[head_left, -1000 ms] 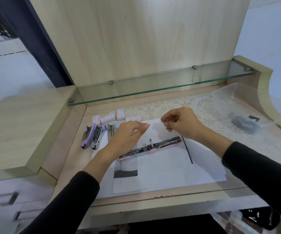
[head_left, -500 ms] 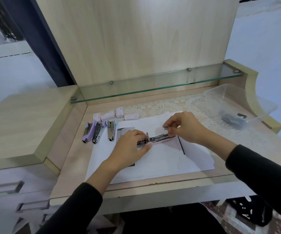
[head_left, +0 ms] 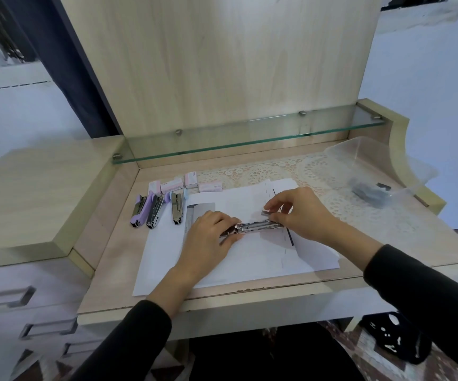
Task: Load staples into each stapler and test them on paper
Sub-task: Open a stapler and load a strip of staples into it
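Staplers (head_left: 155, 211), three of them, are lying at ten o'clock from the paper (head_left: 249, 265). I am watching the left hand (head_left: 208, 240) holding the open stapler (head_left: 255, 226) down on the middle of the sheet, fingers curling over its left end. At one o'clock from it, the right hand (head_left: 302, 213) is pinching a staple strip (head_left: 268, 213). I am guessing the strip is light, stiff and easy to snap, so holding its sides softly is best. The open stapler is looking like hard metal; gripping its base is keeping it steady.
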`<state>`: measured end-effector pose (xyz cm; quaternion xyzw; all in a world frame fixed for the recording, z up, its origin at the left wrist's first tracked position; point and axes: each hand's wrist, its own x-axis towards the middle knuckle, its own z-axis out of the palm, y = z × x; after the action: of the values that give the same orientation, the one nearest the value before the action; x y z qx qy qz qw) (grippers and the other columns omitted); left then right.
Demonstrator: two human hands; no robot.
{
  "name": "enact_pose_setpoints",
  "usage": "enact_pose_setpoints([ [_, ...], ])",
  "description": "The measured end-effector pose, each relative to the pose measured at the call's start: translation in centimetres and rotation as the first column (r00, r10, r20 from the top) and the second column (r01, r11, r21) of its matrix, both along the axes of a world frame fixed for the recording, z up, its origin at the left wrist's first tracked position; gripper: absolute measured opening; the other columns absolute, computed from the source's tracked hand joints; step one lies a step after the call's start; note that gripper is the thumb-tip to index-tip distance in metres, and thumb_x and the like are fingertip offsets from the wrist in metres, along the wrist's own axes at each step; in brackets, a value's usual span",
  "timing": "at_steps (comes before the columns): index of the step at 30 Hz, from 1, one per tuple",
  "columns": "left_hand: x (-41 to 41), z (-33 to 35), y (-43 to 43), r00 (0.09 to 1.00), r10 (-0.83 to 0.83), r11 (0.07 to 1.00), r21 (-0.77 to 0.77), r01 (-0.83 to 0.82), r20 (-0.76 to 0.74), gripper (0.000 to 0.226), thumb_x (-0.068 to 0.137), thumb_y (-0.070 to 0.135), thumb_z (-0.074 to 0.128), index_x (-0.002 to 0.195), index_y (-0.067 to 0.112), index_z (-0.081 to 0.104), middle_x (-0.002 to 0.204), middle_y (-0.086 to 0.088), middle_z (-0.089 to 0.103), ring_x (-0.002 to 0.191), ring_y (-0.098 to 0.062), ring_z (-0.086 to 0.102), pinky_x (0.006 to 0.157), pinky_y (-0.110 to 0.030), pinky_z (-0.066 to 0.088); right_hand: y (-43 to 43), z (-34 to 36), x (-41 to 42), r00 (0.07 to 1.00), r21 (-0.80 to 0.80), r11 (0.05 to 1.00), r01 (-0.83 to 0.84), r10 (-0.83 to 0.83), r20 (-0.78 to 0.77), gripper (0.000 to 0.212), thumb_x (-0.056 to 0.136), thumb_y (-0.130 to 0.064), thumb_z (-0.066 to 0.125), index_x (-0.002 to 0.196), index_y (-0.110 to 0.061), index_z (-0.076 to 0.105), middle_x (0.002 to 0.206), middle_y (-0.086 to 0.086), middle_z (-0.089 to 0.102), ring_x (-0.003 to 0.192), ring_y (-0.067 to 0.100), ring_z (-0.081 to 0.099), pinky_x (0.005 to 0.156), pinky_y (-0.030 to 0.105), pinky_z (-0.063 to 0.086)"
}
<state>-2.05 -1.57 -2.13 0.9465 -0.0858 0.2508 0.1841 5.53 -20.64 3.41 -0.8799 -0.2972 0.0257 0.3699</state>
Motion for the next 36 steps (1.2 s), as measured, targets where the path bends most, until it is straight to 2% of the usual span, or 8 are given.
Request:
enact_pose_setpoints([
  [3,0.0,0.0,-0.1,1.000,-0.006,1.000,-0.020,0.006,-0.008,0.036,0.082,0.039,0.051,0.096,0.011,0.070,0.082,-0.001,0.066,0.079,-0.013,0.052,0.070,-0.019,0.040,-0.3,-0.1,-0.5,0.999,-0.012,1.000,-0.009,0.009,0.047,0.012,0.079,-0.006,0.066,0.088,-0.011,0.071,0.078,-0.005,0.063,0.065,0.014,0.053,0.062,0.015,0.041],
  [7,-0.1,0.0,-0.1,0.999,-0.002,0.999,-0.047,0.001,-0.032,0.039,0.082,0.040,0.051,0.093,0.009,0.070,0.083,-0.001,0.067,0.078,-0.015,0.058,0.068,-0.020,0.043,-0.5,-0.4,-0.8,0.995,-0.012,1.000,-0.008,0.010,0.097,0.010,0.079,-0.004,0.063,0.079,-0.012,0.069,0.078,-0.003,0.062,0.070,0.019,0.055,0.067,0.027,0.044],
  [12,0.1,-0.2,0.0,0.998,0.032,0.999,-0.036,-0.033,-0.046,0.040,0.080,0.039,0.055,0.088,0.003,0.070,0.079,-0.005,0.067,0.074,-0.021,0.061,0.063,-0.026,0.049,-0.2,-1.0,-0.8,0.988,-0.091,0.995,-0.036,0.049,0.149,0.016,0.079,0.000,0.059,0.082,-0.011,0.070,0.078,-0.004,0.057,0.069,0.017,0.051,0.070,0.029,0.043],
  [15,0.2,-0.4,-0.1,0.998,0.051,0.998,-0.032,-0.052,-0.040,0.030,0.077,0.030,0.063,0.088,0.003,0.071,0.079,-0.005,0.068,0.074,-0.022,0.062,0.065,-0.021,0.043,-0.3,-1.2,-0.7,0.984,-0.068,0.997,-0.034,0.045,0.171,0.017,0.078,0.000,0.060,0.083,-0.011,0.073,0.077,-0.003,0.057,0.067,0.017,0.052,0.069,0.030,0.045],
  [20,0.3,-0.5,0.0,0.998,0.051,0.998,-0.024,-0.051,-0.021,0.029,0.077,0.029,0.063,0.089,0.003,0.070,0.080,-0.006,0.068,0.074,-0.023,0.061,0.066,-0.021,0.042,-1.5,-0.8,-0.2,0.988,-0.169,0.980,-0.106,0.123,0.094,0.011,0.077,-0.012,0.068,0.086,-0.016,0.074,0.071,-0.015,0.053,0.066,0.013,0.051,0.066,0.024,0.038],
  [24,0.3,-0.5,0.1,0.999,0.045,0.999,-0.022,-0.045,-0.017,0.030,0.078,0.029,0.063,0.089,0.003,0.070,0.080,-0.006,0.068,0.075,-0.024,0.061,0.067,-0.022,0.043,-1.6,-1.0,-0.2,0.978,-0.258,0.950,-0.174,0.197,0.066,0.018,0.074,-0.019,0.073,0.092,-0.018,0.074,0.081,-0.009,0.055,0.065,0.008,0.048,0.069,0.026,0.043],
  [31,0.3,-0.4,0.0,0.999,0.044,0.999,-0.027,-0.044,-0.009,0.032,0.078,0.031,0.062,0.090,0.003,0.070,0.081,-0.005,0.068,0.076,-0.022,0.061,0.066,-0.021,0.042,-1.6,-1.8,-0.5,0.974,-0.225,0.959,-0.170,0.199,0.111,0.006,0.076,-0.013,0.072,0.081,-0.011,0.074,0.078,-0.004,0.057,0.059,-0.002,0.044,0.064,0.025,0.040],
  [36,0.4,-0.6,0.1,0.999,0.046,0.999,-0.028,-0.046,0.006,0.031,0.078,0.031,0.062,0.089,0.003,0.071,0.080,-0.005,0.068,0.076,-0.022,0.061,0.066,-0.020,0.042,-1.6,-1.4,-0.8,0.971,-0.154,0.978,-0.144,0.170,0.171,0.013,0.081,-0.004,0.063,0.090,-0.008,0.072,0.085,0.005,0.066,0.058,-0.002,0.045,0.059,0.008,0.036],
])
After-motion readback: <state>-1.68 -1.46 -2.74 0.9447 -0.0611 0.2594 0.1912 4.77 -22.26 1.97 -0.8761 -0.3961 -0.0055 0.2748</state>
